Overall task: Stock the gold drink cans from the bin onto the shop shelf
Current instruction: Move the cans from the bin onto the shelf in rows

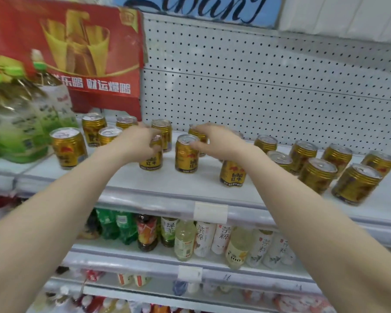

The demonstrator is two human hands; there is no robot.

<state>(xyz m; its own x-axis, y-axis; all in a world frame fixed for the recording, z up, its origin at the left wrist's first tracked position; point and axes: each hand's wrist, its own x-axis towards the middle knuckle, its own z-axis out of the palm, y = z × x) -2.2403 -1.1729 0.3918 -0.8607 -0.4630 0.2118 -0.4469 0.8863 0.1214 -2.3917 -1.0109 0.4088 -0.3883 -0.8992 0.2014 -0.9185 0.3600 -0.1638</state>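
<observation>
Head view, blurred at its edges: the left hand (142, 141) curls round a gold can (151, 158) standing on the shelf (145, 188), hiding its top. The right hand (215, 138) hovers over neighbouring cans (187, 154), fingers bent; whether it holds one I cannot tell. A red carton (77, 53) stands behind, contents unseen.

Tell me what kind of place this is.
Most likely a small shop or convenience store. A white shelf with a perforated back panel carries loose gold cans, the tier below holds bottled drinks, and price labels sit on the front edges.
</observation>
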